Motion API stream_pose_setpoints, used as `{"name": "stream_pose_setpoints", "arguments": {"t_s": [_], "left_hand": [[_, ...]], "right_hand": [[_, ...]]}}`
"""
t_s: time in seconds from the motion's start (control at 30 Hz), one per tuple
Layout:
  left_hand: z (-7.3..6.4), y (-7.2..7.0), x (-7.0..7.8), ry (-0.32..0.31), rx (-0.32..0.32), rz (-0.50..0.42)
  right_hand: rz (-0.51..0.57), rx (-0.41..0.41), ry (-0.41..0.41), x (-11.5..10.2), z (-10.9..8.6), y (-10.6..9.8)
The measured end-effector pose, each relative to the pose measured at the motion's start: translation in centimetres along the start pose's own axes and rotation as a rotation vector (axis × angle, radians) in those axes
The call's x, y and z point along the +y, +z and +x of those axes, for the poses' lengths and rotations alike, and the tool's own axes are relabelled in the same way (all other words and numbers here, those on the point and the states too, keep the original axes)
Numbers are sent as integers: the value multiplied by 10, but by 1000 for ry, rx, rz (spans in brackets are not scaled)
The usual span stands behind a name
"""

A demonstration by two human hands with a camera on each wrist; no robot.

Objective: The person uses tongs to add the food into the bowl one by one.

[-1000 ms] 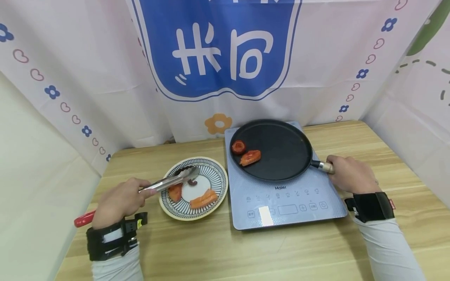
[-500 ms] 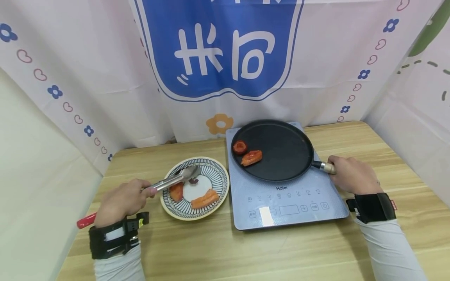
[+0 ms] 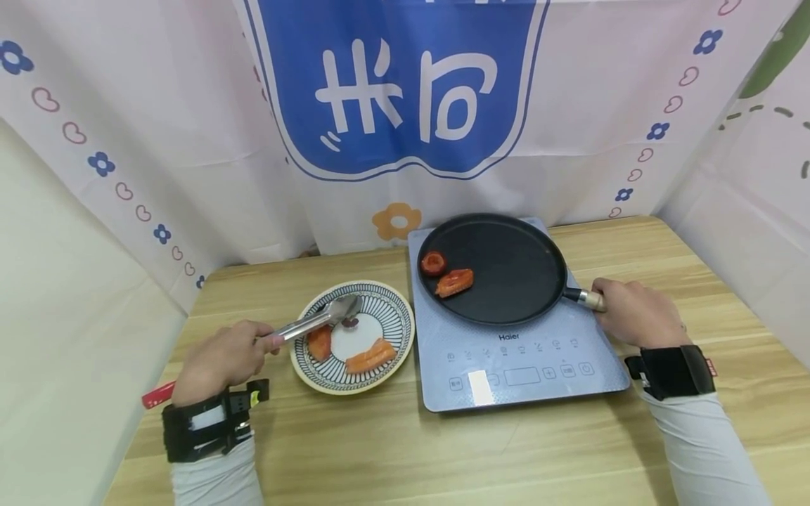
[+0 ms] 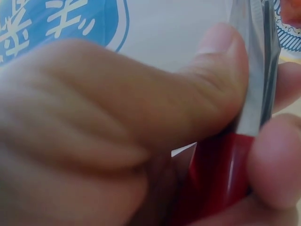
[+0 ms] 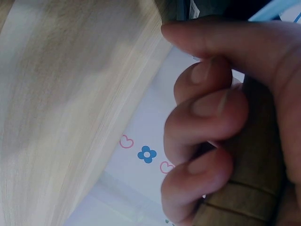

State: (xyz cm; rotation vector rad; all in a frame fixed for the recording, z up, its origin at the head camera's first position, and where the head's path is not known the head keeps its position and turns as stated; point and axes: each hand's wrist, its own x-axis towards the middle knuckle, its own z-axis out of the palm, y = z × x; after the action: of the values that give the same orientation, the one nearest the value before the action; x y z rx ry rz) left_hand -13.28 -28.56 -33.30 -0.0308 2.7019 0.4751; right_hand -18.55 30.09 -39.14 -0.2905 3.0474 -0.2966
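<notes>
My left hand (image 3: 218, 358) grips metal tongs (image 3: 310, 324) by their red handle (image 4: 216, 174), its thumb lying along the steel arm in the left wrist view. The tongs' head is over a patterned plate (image 3: 350, 346), right at a small dark reddish piece (image 3: 350, 323). Two orange-red food pieces lie there too, one (image 3: 371, 356) at the front and one (image 3: 319, 343) partly under the tongs. My right hand (image 3: 639, 313) holds the wooden handle (image 5: 256, 136) of a flat black pan (image 3: 506, 274), fingers curled round it.
Beneath the pan is a grey-blue induction cooktop (image 3: 525, 355), just right of the plate. At the pan's left side sit a round red food piece (image 3: 434, 263) and a longer orange-red one (image 3: 454, 283). A printed cloth (image 3: 253, 190) hangs behind the wooden table (image 3: 354, 450).
The tongs' arms look closer together than a second ago, with their head still over the plate. The pan, the food and my right hand stay put; the view shifts slightly.
</notes>
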Motion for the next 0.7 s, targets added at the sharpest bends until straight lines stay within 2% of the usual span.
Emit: {"name": "stream_pose_setpoints", "arguments": {"t_s": [0.33,0.7], "left_hand": [[1,-1,-1,-4,-16,-8],[2,0,-4,9,-5,-10]], "right_hand": [[1,-5,3,0,0,1],[2,-18,16,0,1,-1]]}}
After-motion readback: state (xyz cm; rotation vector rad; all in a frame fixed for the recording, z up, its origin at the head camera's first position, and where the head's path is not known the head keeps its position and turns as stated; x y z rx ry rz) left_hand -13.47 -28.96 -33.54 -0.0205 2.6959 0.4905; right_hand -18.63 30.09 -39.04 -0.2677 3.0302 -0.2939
